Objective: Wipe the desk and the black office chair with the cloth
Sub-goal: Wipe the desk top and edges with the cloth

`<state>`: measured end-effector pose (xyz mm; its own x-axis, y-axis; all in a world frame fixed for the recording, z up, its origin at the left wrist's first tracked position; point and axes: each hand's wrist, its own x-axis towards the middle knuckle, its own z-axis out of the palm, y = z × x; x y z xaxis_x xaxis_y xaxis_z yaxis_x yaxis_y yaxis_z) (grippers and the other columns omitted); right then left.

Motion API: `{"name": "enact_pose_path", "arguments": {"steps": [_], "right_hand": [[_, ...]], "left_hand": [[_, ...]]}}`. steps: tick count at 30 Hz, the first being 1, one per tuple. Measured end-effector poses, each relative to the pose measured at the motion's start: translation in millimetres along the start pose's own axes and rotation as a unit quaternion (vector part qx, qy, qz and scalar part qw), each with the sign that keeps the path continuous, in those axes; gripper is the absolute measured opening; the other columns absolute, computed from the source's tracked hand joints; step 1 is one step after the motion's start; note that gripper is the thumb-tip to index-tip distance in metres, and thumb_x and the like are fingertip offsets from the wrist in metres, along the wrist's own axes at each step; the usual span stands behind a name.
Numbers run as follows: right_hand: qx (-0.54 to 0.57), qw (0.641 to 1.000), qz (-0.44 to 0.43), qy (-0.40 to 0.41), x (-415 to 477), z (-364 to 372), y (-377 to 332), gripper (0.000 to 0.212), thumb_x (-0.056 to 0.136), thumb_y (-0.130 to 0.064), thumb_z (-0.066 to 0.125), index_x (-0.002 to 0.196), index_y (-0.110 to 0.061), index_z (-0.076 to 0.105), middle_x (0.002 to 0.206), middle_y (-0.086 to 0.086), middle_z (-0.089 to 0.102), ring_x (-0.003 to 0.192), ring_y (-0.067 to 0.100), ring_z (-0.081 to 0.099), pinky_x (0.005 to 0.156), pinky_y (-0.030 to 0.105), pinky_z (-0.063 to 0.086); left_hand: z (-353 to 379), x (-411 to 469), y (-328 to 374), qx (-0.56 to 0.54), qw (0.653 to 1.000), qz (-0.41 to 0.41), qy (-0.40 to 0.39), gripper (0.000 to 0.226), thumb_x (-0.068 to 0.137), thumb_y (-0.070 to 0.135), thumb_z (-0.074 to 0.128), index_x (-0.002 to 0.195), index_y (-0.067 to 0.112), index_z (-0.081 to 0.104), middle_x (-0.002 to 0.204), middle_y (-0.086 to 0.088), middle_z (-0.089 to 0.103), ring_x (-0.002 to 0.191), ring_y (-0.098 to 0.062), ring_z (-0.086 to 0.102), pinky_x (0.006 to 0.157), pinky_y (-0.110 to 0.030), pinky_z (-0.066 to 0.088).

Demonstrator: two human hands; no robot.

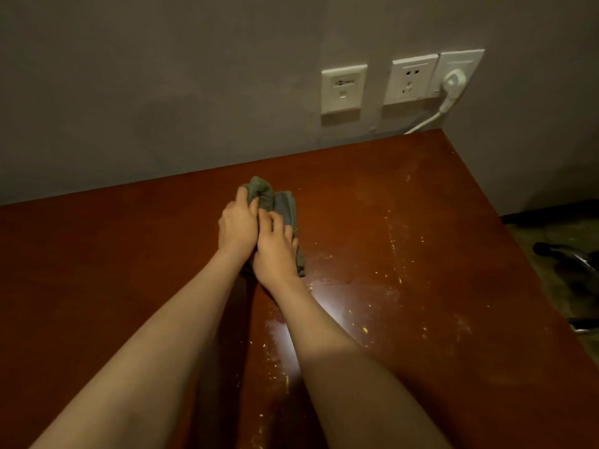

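A grey-green cloth (274, 199) lies bunched on the reddish-brown desk (421, 222), near the middle toward the back wall. My left hand (238, 222) grips the cloth's left fold, fingers curled over it. My right hand (275, 247) lies beside it and holds the cloth's right part, fingers bent onto the fabric. Both hands touch each other. Yellow crumbs and pale dusty streaks (393, 241) spread over the desk to the right and toward me. Part of the black office chair's base (564, 254) shows on the floor at the right edge.
The desk's back edge meets a grey wall. Wall sockets (409, 80) sit above the desk's right corner, with a white plug and cable (449, 89) running down behind the desk. The desk's right edge drops to the floor.
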<state>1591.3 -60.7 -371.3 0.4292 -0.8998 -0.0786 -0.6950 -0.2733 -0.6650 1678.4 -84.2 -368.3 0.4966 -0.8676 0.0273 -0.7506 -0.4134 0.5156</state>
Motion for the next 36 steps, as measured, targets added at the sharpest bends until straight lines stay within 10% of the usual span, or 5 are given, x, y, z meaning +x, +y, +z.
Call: {"name": "enact_pose_path", "arguments": {"steps": [36], "right_hand": [[0.011, 0.974, 0.138, 0.180, -35, -114, 133, 0.056, 0.092, -0.002, 0.046, 0.145, -0.013, 0.032, 0.146, 0.008, 0.032, 0.129, 0.029, 0.030, 0.108, 0.041, 0.024]], "left_hand": [[80, -36, 184, -0.071, 0.979, 0.104, -0.160, 0.031, 0.102, 0.027, 0.031, 0.124, 0.009, 0.043, 0.110, -0.020, 0.060, 0.098, -0.039, 0.057, 0.070, -0.037, 0.038]]}}
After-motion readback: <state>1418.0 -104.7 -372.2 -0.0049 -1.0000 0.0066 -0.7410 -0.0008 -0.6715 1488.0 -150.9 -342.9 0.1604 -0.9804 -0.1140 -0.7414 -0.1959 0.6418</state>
